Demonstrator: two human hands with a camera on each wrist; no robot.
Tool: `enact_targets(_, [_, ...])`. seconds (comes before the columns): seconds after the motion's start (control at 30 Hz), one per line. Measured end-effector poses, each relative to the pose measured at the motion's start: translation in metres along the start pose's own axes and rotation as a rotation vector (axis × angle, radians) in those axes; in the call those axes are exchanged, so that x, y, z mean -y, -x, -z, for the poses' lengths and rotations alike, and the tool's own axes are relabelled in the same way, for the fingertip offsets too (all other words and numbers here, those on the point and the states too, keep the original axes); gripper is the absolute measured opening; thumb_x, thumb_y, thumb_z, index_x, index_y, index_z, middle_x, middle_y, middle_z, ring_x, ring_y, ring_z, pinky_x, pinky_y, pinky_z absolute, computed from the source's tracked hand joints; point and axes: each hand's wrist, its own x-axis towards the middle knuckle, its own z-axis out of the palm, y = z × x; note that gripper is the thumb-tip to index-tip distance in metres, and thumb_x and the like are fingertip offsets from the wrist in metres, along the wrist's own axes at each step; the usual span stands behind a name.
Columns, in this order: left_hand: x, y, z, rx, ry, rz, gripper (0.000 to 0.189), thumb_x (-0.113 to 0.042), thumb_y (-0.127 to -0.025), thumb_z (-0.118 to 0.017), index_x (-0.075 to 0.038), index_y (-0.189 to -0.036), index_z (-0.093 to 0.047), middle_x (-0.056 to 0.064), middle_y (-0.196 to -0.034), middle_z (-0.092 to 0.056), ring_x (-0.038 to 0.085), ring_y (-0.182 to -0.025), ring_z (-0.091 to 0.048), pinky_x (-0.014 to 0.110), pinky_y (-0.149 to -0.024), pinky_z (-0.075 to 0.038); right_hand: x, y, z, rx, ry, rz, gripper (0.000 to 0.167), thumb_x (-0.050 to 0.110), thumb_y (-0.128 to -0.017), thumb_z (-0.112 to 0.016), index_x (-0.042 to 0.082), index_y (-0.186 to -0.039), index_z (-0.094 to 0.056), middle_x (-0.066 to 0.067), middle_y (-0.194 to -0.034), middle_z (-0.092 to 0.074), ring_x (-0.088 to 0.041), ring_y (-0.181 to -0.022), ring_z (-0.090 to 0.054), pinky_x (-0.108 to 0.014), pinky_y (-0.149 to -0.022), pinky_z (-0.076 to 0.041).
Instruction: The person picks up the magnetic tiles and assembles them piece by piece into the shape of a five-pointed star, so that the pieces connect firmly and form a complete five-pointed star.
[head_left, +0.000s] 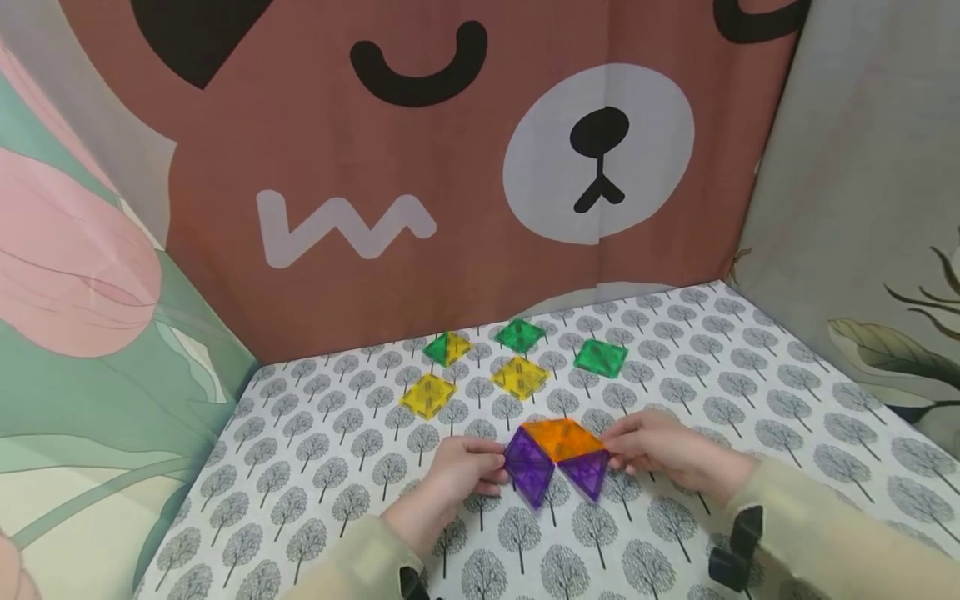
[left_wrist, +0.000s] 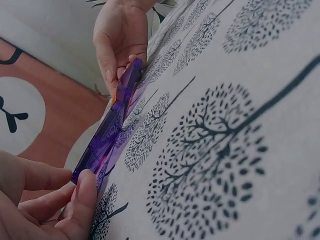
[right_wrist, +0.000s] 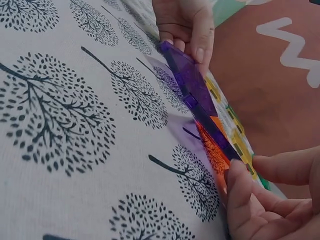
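Joined translucent magnetic tiles span the space between both hands: an orange section [head_left: 564, 439] at the back, a purple section [head_left: 529, 467] at the left and a purple triangle [head_left: 587, 473] at the right. My left hand [head_left: 468, 467] pinches the left purple section at its outer edge, thumb and fingertips on it. At the opposite side my right hand [head_left: 656, 446] pinches the corner where the orange and right purple tiles meet. In the left wrist view the purple tile edges [left_wrist: 107, 125] stand close over the cloth, casting a purple tint on it.
Behind lie two yellow tile shapes [head_left: 428, 395] [head_left: 521, 378], two green ones [head_left: 521, 336] [head_left: 602, 357] and a green-and-yellow one [head_left: 447, 348]. The tree-print cloth [head_left: 337, 517] covers the surface. A bear-print curtain [head_left: 465, 300] hangs along the back edge.
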Motion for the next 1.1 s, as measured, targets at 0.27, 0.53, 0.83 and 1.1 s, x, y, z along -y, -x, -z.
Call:
enact_targets(0.27, [-0.002,-0.001,-0.002,-0.011,-0.025,0.028,0.023,0.000,-0.090,-0.067,0.004,-0.112,-0.069,0.012,-0.089,-0.069,0.019,-0.071,-0.068,0.032,-0.060,-0.059,0.004,-0.003,-0.011,-0.067,-0.002,-0.059,0.026,0.000,-0.094,-0.060,-0.015,-0.114,-0.057,-0.020,-0.089,-0.064,-0.024,-0.071,-0.065,-0.037,-0.070,-0.060])
enact_targets(0.53, [0.001,-0.003,-0.004,-0.009,-0.026,0.017,0.028,0.001,-0.088,-0.068,0.005,-0.116,-0.067,0.012,-0.088,-0.069,0.018,-0.067,-0.068,0.031,-0.058,-0.059,0.006,-0.003,-0.016,-0.102,0.025,-0.087,0.021,-0.002,-0.093,-0.059,-0.012,-0.112,-0.058,-0.021,-0.089,-0.064,-0.026,-0.071,-0.067,-0.037,-0.068,-0.060])
enact_targets(0.83, [0.004,-0.004,-0.005,-0.033,0.088,0.058,0.029,0.004,-0.090,-0.064,0.006,-0.120,-0.065,0.016,-0.089,-0.070,0.020,-0.067,-0.070,0.033,-0.062,-0.060,0.005,-0.002,-0.015,-0.103,-0.010,-0.084,0.026,-0.004,-0.091,-0.059,-0.014,-0.116,-0.055,-0.023,-0.090,-0.063,-0.027,-0.072,-0.066,-0.038,-0.070,-0.060])
enact_targets(1.1, [0.002,-0.001,-0.004,-0.021,0.194,0.066,0.030,0.005,-0.091,-0.061,0.007,-0.120,-0.062,0.020,-0.088,-0.070,0.018,-0.066,-0.070,0.035,-0.067,-0.060,0.003,-0.003,-0.014,-0.090,-0.068,-0.080,0.029,-0.004,-0.093,-0.057,-0.016,-0.119,-0.052,-0.022,-0.092,-0.063,-0.026,-0.075,-0.066,-0.038,-0.072,-0.060])
